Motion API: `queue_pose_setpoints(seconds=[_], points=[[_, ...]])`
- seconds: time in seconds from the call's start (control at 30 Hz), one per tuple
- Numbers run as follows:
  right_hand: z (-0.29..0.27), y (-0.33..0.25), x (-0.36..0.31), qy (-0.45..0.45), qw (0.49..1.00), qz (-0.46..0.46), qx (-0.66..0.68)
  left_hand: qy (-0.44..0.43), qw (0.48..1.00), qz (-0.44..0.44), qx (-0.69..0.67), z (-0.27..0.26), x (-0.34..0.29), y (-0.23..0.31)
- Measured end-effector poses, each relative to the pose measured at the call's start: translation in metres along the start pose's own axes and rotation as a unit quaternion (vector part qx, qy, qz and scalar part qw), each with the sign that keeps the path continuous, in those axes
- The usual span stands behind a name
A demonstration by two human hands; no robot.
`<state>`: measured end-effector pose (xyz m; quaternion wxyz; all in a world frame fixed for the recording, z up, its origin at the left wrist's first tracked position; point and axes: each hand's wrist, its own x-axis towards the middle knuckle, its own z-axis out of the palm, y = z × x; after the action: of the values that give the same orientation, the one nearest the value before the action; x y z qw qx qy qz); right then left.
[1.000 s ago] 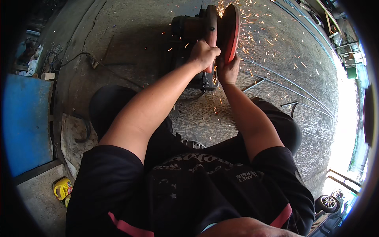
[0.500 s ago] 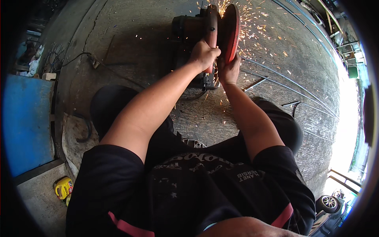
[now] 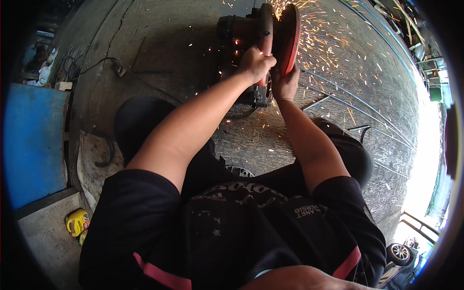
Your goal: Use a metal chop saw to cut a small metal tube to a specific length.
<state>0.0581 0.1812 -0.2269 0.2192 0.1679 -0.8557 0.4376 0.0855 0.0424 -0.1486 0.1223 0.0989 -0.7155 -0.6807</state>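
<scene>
A cut-off saw (image 3: 238, 30) stands on the floor at the top middle, throwing orange sparks (image 3: 305, 25) from behind its round red guard or disc (image 3: 291, 42). My left hand (image 3: 256, 64) is closed around the saw's long red handle (image 3: 266, 41). Just right of it, my right hand (image 3: 286, 86) is raised at the lower edge of the red round part, its fingers curled and partly hidden there. Whether they grip that edge or some workpiece does not show. The cutting point is hidden behind the saw.
Long thin metal rods (image 3: 360, 102) lie on the floor to the right, with short cut pieces (image 3: 316, 103) beside them. A power cable (image 3: 99, 62) runs across the left. A blue panel (image 3: 36, 145) and a yellow container (image 3: 77, 222) are at far left; a car wheel (image 3: 400, 253) shows lower right.
The whole view has shifted slightly. Both hands keep their places at the saw, and the spray of sparks looks denser around the top of the red round part.
</scene>
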Motion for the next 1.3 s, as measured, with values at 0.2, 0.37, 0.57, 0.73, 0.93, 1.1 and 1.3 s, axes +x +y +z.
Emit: queue_pose_setpoints(seconds=[0.2, 0.37, 0.57, 0.73, 0.93, 1.1, 1.3], points=[[0.001, 0.0, -0.001, 0.011, 1.0, -0.015, -0.002, -0.028, 0.998, -0.011, 0.048, -0.004, -0.005, 0.013], [0.0, 0.0, -0.003, -0.002, 1.0, 0.003, -0.003, 0.005, 1.0, -0.012, 0.008, -0.002, -0.008, 0.015], [0.002, 0.003, -0.005, 0.009, 0.999, -0.018, -0.027, -0.02, 0.997, -0.022, 0.075, -0.004, -0.011, 0.017], [0.002, 0.001, -0.005, 0.018, 0.999, -0.028, -0.032, 0.005, 0.996, -0.006, 0.087, -0.005, -0.009, 0.013], [0.001, 0.002, -0.01, 0.005, 0.999, -0.003, -0.038, 0.015, 0.999, 0.025, 0.043, 0.0, -0.008, -0.003], [0.004, 0.009, -0.025, 0.006, 0.999, -0.031, -0.041, 0.03, 0.993, 0.035, 0.107, -0.001, -0.021, -0.018], [0.003, 0.013, -0.032, -0.03, 0.999, 0.028, -0.034, 0.022, 0.998, -0.002, 0.06, -0.001, -0.025, -0.022]])
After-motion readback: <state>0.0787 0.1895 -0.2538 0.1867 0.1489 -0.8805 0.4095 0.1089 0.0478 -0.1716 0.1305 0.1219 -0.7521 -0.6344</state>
